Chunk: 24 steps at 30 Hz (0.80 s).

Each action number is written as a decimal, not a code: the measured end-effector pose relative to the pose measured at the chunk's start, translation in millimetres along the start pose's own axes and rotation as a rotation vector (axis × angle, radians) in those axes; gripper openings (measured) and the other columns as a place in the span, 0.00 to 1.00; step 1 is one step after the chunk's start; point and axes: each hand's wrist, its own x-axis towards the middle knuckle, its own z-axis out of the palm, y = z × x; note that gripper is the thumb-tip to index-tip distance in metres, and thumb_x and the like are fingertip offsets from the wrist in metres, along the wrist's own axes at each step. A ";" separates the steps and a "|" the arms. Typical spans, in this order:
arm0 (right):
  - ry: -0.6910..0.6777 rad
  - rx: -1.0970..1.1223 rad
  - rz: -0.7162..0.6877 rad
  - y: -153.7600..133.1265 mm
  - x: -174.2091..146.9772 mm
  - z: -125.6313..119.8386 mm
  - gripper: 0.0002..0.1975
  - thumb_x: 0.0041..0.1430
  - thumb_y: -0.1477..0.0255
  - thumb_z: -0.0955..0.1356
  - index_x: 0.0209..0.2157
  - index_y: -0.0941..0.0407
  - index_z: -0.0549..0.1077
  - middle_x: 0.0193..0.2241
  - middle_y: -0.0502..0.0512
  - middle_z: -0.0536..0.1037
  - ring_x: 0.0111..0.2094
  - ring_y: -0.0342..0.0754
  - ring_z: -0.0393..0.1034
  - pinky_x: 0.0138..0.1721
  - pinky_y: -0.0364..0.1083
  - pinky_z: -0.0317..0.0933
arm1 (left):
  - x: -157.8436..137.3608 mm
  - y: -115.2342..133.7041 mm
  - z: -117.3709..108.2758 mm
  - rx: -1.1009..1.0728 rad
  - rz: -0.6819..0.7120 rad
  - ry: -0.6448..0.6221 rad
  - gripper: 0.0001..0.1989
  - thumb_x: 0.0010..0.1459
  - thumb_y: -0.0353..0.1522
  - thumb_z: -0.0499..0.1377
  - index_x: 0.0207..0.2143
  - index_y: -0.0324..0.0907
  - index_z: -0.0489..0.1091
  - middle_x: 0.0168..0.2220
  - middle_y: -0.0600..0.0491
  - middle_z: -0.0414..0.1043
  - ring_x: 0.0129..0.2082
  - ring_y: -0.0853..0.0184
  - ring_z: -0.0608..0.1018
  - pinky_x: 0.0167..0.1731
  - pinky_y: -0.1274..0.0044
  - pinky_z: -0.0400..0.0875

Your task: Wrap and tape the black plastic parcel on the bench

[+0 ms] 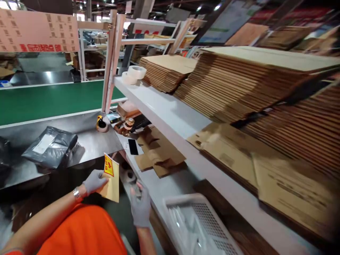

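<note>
My left hand [93, 181], in a grey glove, grips a tan padded envelope [111, 179] with a yellow and red label, held upright at the lower middle. My right hand [140, 207], also gloved, hovers just right of the envelope over the edge of the white bench; it is blurred and its fingers look loosely curled with nothing clear in them. A tape roll [129, 176] lies just beyond that hand. A flat folded carton [159, 154] and a black phone [133, 146] lie further up the bench.
A black plastic parcel [51, 146] lies on the steel table [92, 140] at left, beside a green conveyor belt [47, 101]. Tape dispensers [124, 126] sit near the post. Stacks of flat cartons [239, 85] fill the white shelf [164, 109]. A white perforated basket [196, 223] stands at bottom.
</note>
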 end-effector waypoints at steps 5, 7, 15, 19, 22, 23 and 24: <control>-0.485 0.187 -0.434 -66.9 27.3 49.2 0.19 0.73 0.70 0.71 0.61 0.47 0.83 0.61 0.62 0.85 0.61 0.57 0.82 0.64 0.58 0.79 | -20.7 6.5 -16.0 0.266 0.149 -0.052 0.13 0.60 0.37 0.62 0.37 0.38 0.82 0.36 0.48 0.85 0.35 0.61 0.80 0.40 0.72 0.74; -0.559 0.240 -0.476 -81.5 34.9 67.7 0.18 0.72 0.71 0.73 0.60 0.48 0.85 0.58 0.61 0.87 0.57 0.55 0.85 0.61 0.55 0.81 | -28.0 9.8 -24.5 0.333 0.195 -0.023 0.12 0.62 0.37 0.62 0.35 0.38 0.81 0.34 0.49 0.84 0.35 0.62 0.78 0.41 0.72 0.72; -0.684 0.316 -0.313 -115.5 29.4 93.2 0.13 0.73 0.67 0.71 0.49 0.48 0.90 0.48 0.58 0.91 0.50 0.54 0.88 0.55 0.53 0.83 | -52.5 9.3 -63.5 0.554 0.226 -0.010 0.09 0.63 0.32 0.60 0.35 0.42 0.82 0.36 0.46 0.85 0.35 0.57 0.81 0.41 0.70 0.72; -0.646 0.311 -0.084 -138.6 19.1 104.6 0.16 0.74 0.59 0.70 0.42 0.51 0.89 0.43 0.58 0.90 0.45 0.54 0.86 0.49 0.51 0.81 | -66.3 5.6 -84.0 0.479 0.202 0.016 0.08 0.63 0.33 0.62 0.38 0.41 0.82 0.38 0.48 0.85 0.36 0.60 0.81 0.40 0.72 0.71; -0.513 0.402 0.147 -138.8 23.3 120.9 0.19 0.66 0.52 0.74 0.36 0.54 0.87 0.34 0.57 0.88 0.33 0.52 0.82 0.35 0.48 0.78 | -77.7 -3.0 -107.2 0.369 0.177 0.042 0.12 0.63 0.31 0.60 0.43 0.39 0.83 0.42 0.48 0.87 0.39 0.61 0.82 0.41 0.74 0.72; -0.467 0.427 0.195 -136.3 28.7 127.7 0.21 0.62 0.49 0.75 0.33 0.55 0.85 0.30 0.56 0.86 0.29 0.51 0.78 0.30 0.47 0.75 | -82.0 -7.5 -116.9 0.332 0.167 0.058 0.13 0.63 0.31 0.60 0.45 0.38 0.83 0.43 0.48 0.87 0.40 0.61 0.83 0.42 0.74 0.73; -0.425 0.434 0.207 -133.7 36.0 134.9 0.23 0.60 0.47 0.76 0.31 0.54 0.83 0.27 0.55 0.84 0.25 0.50 0.75 0.26 0.47 0.72 | -86.7 -12.6 -127.5 0.305 0.157 0.078 0.14 0.63 0.31 0.59 0.45 0.38 0.84 0.42 0.48 0.87 0.40 0.60 0.83 0.41 0.74 0.73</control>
